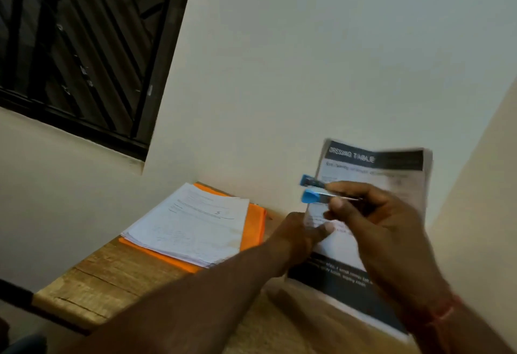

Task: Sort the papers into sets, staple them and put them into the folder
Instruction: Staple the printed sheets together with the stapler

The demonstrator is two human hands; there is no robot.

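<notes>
My right hand [380,230] grips a blue stapler [314,190], its jaws apart and pointing left over the left edge of a printed set of papers [391,166] headed "DRESSING TABLE". My left hand [300,234] pinches that set at its left edge, thumb on the front, and holds it upright above the wooden table [112,275]. Further left, a stack of white handwritten papers [193,222] lies on an orange folder [254,227] flat on the table. The picture is blurred by motion.
The table stands in a corner of cream walls [307,73]. A dark barred window [78,45] is at the upper left. My right wrist wears a red band [444,311].
</notes>
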